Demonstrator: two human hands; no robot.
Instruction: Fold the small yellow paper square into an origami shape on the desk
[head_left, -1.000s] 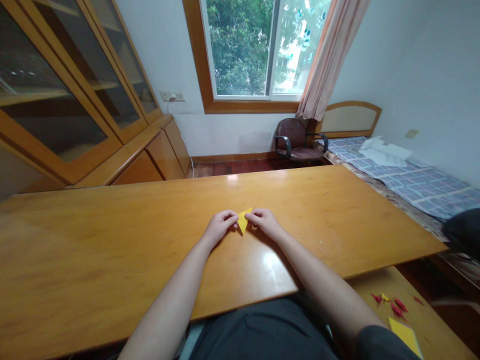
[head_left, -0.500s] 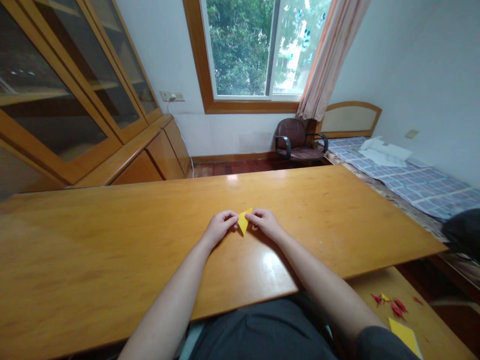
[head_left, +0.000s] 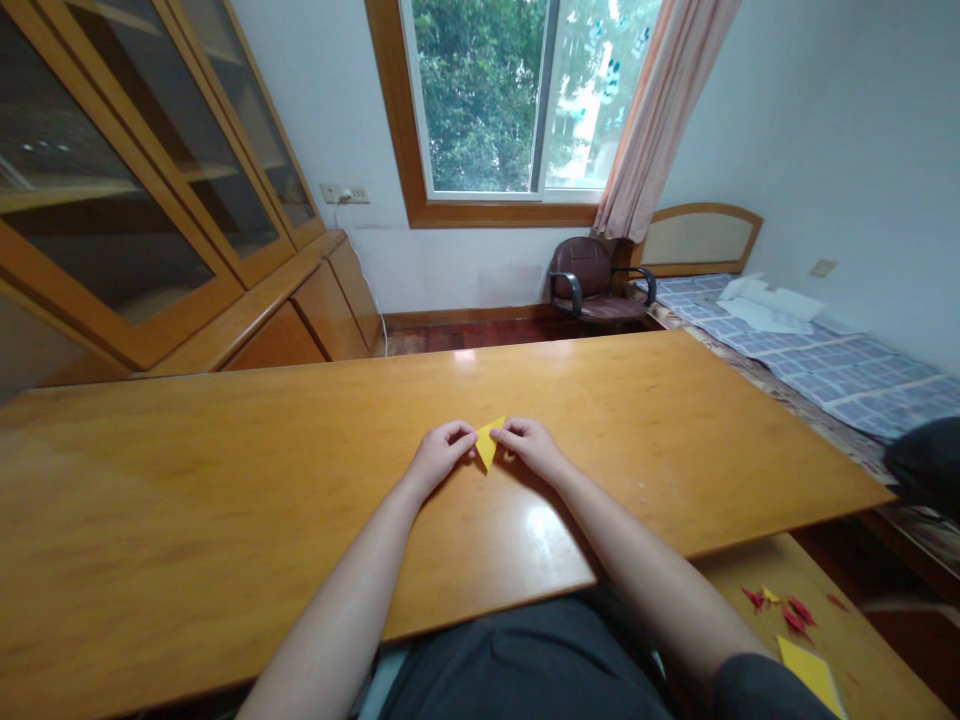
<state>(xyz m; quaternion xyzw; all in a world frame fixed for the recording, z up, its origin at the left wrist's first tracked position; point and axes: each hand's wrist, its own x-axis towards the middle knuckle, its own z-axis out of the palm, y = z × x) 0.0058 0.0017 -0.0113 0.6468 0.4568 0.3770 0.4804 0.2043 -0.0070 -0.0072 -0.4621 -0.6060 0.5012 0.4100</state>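
A small piece of folded yellow paper (head_left: 487,446), triangular in outline, is held between both hands just above the table (head_left: 247,500). My left hand (head_left: 444,452) pinches its left corner between thumb and fingers. On the other side, my right hand (head_left: 529,444) grips the right edge, the thumb lying on the paper's face. One point of the paper faces down toward me and another points up and to the right. The fingertips behind the paper are partly hidden.
Lower right, a second surface (head_left: 750,560) bears several small red and yellow folded paper pieces (head_left: 796,612) and a yellow paper stack (head_left: 810,672). A brown armchair (head_left: 589,280) stands beyond the table, a bed (head_left: 840,370) to the right, a glass-door cabinet (head_left: 225,290) to the left.
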